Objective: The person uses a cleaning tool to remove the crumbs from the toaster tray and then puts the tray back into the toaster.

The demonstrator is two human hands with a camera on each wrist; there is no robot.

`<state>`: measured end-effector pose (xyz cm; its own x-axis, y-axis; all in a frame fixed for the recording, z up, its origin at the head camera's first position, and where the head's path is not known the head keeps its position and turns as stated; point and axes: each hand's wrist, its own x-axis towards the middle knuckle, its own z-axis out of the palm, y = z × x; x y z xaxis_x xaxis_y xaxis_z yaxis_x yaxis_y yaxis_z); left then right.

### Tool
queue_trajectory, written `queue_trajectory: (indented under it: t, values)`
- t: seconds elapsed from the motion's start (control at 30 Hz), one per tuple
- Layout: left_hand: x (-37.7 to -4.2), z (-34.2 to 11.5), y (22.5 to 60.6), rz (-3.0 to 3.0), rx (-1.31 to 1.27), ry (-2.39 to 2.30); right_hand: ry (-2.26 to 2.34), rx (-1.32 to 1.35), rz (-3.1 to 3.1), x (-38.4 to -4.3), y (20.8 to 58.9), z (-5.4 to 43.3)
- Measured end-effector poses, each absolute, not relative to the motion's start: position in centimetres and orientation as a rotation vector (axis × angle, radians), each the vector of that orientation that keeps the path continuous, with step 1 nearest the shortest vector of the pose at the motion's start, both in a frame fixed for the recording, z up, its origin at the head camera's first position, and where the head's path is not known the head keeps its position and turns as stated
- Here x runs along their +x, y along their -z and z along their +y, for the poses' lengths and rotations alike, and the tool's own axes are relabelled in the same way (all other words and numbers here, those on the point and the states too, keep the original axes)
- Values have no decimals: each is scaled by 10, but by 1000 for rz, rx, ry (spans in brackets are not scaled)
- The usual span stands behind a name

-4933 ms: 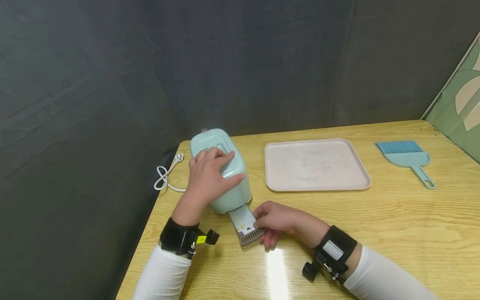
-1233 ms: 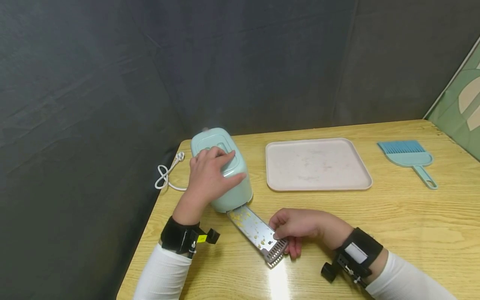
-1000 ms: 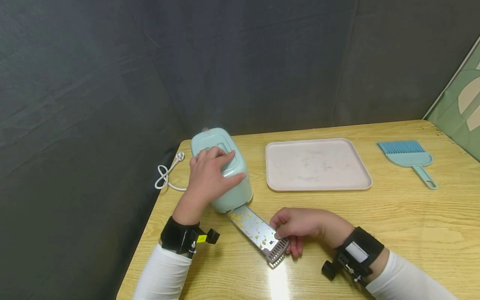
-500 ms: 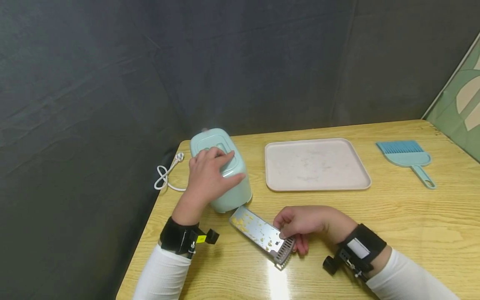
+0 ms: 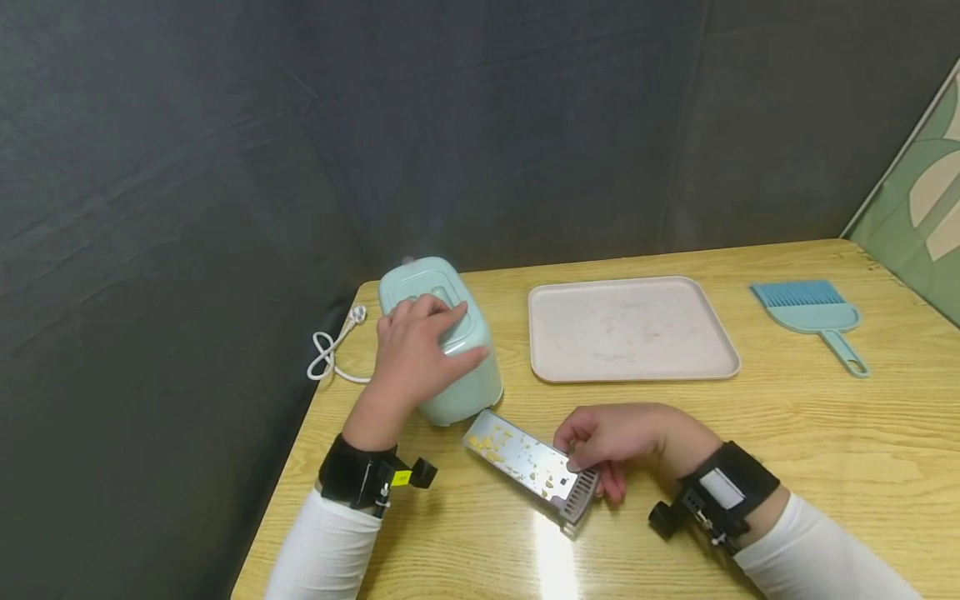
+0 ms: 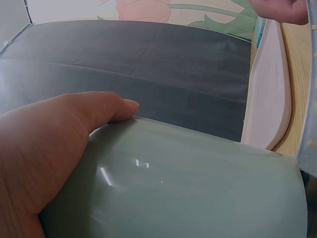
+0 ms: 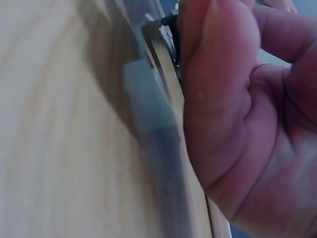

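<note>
At the near edge of the wooden surface (image 5: 832,458), white sleeves (image 5: 322,550) reach forward, with black straps (image 5: 360,473) round both wrists. Of the two hands, the right hand (image 5: 622,442) is nearer the middle, pinching a flat metal crumb tray (image 5: 528,467) at its brownish slotted end (image 5: 582,494), thumb on top. The crumb tray slants away to the left, and its far end sits just beside the near end of a pale blue toaster (image 5: 465,400); whether the two touch I cannot tell. Yellow crumbs (image 5: 487,446) dot the metal, thickest toward the toaster. A little farther off, the left hand (image 5: 416,354) rests on the toaster's top, thumb and forefinger spread apart; the tips of its other fingers are hidden. Left of the toaster, a white cord (image 5: 327,358) loops up to its plug (image 5: 357,315). Beyond, to the right, lies a pale pink rectangular tray (image 5: 633,329), faintly smudged, and well apart from it a light blue brush (image 5: 817,315), handle pointing nearer. Behind everything hangs a dark curtain (image 5: 487,133), with a green patterned panel (image 5: 926,187) at far right.
</note>
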<state>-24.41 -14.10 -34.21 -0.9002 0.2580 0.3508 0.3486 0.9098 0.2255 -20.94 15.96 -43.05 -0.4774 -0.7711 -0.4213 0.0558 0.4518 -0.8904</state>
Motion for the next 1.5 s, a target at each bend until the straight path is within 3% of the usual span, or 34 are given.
queue_trajectory:
  t: [0.47,1.5]
  values:
    - [-244,-140,340,-2784,-441,408,1222,-673,1743,-229,421,189]
    - [-244,-141,340,-2781,-445,426,1576,-336,1704,-258,419,218]
